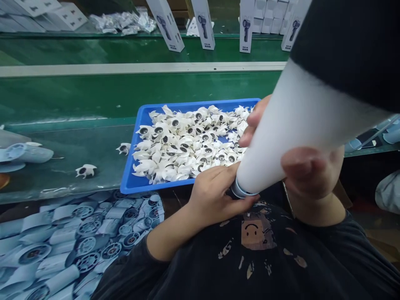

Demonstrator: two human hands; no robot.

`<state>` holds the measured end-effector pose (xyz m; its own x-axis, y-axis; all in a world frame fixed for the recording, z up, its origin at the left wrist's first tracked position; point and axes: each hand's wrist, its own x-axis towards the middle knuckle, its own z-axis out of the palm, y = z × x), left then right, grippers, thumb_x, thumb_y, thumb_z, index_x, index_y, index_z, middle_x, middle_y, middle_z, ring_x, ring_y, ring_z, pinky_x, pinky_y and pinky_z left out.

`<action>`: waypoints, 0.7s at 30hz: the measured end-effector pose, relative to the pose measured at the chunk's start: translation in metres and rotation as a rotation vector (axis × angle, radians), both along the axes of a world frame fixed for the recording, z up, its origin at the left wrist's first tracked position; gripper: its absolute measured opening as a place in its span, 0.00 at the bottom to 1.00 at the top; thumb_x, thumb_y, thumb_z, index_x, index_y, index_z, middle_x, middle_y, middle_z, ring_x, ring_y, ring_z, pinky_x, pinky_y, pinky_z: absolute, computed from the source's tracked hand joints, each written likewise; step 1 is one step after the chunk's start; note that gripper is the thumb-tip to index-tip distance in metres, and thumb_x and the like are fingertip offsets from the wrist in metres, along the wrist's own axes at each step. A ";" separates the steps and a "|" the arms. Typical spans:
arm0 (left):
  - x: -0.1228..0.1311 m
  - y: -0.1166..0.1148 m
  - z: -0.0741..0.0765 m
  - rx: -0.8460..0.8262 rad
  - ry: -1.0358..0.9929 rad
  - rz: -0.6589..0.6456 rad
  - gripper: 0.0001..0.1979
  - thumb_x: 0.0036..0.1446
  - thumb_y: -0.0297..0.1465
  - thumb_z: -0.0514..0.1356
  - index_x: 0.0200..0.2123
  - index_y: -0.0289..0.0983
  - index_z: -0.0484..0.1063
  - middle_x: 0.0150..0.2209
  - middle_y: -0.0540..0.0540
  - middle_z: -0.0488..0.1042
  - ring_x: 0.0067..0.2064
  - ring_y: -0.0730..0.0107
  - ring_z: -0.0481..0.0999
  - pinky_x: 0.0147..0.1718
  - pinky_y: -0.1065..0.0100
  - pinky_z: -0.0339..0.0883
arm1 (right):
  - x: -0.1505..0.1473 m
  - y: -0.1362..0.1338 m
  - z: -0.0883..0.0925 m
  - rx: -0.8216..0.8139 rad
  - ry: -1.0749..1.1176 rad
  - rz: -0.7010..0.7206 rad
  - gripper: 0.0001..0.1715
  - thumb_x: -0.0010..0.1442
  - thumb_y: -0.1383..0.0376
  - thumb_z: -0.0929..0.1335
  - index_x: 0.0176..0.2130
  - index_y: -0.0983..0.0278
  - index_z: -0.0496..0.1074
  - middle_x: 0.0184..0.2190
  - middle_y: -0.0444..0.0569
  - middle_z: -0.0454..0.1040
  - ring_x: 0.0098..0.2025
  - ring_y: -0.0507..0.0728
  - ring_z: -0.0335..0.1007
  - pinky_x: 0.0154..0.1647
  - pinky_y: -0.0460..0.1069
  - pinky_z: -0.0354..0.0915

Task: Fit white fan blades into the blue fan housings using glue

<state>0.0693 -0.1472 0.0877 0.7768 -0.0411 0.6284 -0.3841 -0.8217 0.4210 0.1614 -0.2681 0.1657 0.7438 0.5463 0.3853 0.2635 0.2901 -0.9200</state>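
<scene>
My right hand (308,168) grips a white fan housing (290,129) held close to the camera, its ringed open end pointing down toward my chest. My left hand (215,193) is closed at that open end (242,191), fingers pressed against it; what it pinches there is hidden. Just beyond the hands stands a blue tray (131,183) heaped with several white fan impellers (184,143).
Two loose impellers (86,170) (124,148) lie on the green bench left of the tray. A bin of white fan housings (78,241) sits at lower left. White product boxes (203,23) stand beyond the green conveyor belt. More housings (25,153) lie at far left.
</scene>
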 end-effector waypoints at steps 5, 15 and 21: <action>0.000 0.001 0.001 -0.018 0.042 -0.053 0.17 0.57 0.43 0.61 0.40 0.35 0.73 0.25 0.47 0.76 0.25 0.69 0.75 0.22 0.68 0.68 | 0.007 0.000 0.001 0.062 -0.029 0.048 0.22 0.54 0.43 0.70 0.33 0.58 0.70 0.37 0.45 0.73 0.43 0.57 0.75 0.41 0.50 0.76; 0.001 0.000 -0.003 -0.037 0.147 -0.060 0.19 0.56 0.46 0.60 0.38 0.35 0.74 0.24 0.48 0.75 0.24 0.68 0.74 0.22 0.69 0.66 | 0.017 -0.005 0.006 -0.071 0.080 0.002 0.36 0.41 0.37 0.72 0.41 0.56 0.64 0.40 0.46 0.74 0.42 0.62 0.76 0.36 0.53 0.76; 0.000 0.003 -0.016 -0.033 0.130 -0.066 0.21 0.56 0.42 0.64 0.49 0.36 0.71 0.38 0.42 0.81 0.34 0.63 0.81 0.31 0.66 0.74 | 0.030 -0.016 0.011 -0.034 0.082 0.040 0.30 0.50 0.37 0.67 0.41 0.54 0.65 0.43 0.41 0.72 0.55 0.64 0.71 0.40 0.52 0.75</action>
